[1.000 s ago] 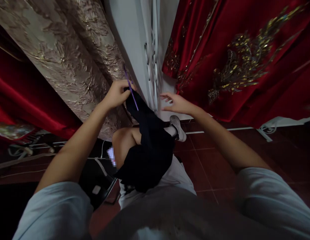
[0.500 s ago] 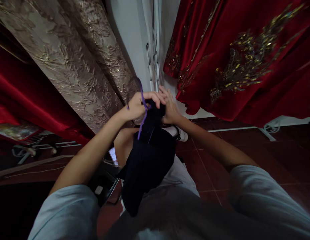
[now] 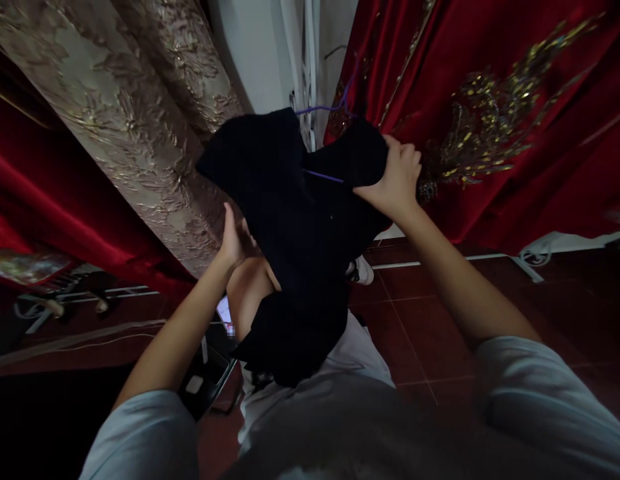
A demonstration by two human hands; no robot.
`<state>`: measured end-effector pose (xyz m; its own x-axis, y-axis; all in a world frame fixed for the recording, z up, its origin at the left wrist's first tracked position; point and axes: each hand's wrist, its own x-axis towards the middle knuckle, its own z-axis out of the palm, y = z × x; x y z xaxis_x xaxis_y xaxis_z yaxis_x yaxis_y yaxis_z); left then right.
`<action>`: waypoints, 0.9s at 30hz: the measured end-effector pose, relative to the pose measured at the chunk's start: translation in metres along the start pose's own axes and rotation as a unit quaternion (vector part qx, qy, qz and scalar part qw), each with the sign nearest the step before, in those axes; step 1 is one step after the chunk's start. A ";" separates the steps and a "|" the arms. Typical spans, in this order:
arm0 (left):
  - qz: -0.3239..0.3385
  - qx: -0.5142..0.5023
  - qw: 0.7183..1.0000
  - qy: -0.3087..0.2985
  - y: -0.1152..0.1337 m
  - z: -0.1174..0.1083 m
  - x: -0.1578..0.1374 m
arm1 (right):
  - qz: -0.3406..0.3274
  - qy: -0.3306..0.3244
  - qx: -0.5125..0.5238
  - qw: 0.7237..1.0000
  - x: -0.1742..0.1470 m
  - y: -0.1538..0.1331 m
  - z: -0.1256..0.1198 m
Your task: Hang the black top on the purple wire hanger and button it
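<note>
A black or very dark navy garment [image 3: 290, 193] is spread out in front of me, its lower part draped over my lap. A thin purple hanger [image 3: 323, 108] shows at its neck opening, with a second stretch of purple lower in the cloth. My right hand [image 3: 397, 177] grips the garment's upper right part, thumb in front and fingers curled at the edge. My left hand [image 3: 233, 243] is beside the garment's left edge, thumb raised and apart; its fingers are partly hidden behind the cloth.
A beige textured curtain-like fabric [image 3: 140, 133] hangs at left, and red garments with gold sequins [image 3: 490, 120] hang at right. White rack poles [image 3: 305, 40] stand between them. A lit phone [image 3: 225, 313] lies by my left knee, near a dark tray-like surface [image 3: 215, 373].
My hands have moved apart and the bunched garment is now spread wide. The purple hanger has gone from my left hand to the garment's neck, farther right.
</note>
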<state>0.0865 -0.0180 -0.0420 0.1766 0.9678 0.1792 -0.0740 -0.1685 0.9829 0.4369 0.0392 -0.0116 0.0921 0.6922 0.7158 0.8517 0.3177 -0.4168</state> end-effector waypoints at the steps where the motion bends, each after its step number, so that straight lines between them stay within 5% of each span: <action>1: -0.003 -0.028 0.999 0.019 -0.009 0.000 -0.002 | -0.003 -0.003 -0.008 1.000 0.006 -0.002 -0.002; 10: 0.052 -0.034 0.990 0.124 -0.051 0.023 0.000 | -0.016 -0.086 -0.087 0.992 0.018 -0.031 -0.035; 21: 0.043 -0.073 0.983 0.165 -0.034 0.037 -0.002 | -0.026 -0.086 -0.075 0.993 0.024 -0.031 -0.031; 27: 0.024 -0.072 0.980 0.185 -0.035 0.041 -0.009 | -0.098 -0.081 -0.068 0.990 0.027 -0.033 -0.037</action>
<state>0.1277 -0.0281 -0.0760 -0.1963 0.9655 0.1710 -0.2160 -0.2127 0.9529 0.4304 0.0229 0.0423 -0.1562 0.7250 0.6709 0.9072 0.3739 -0.1928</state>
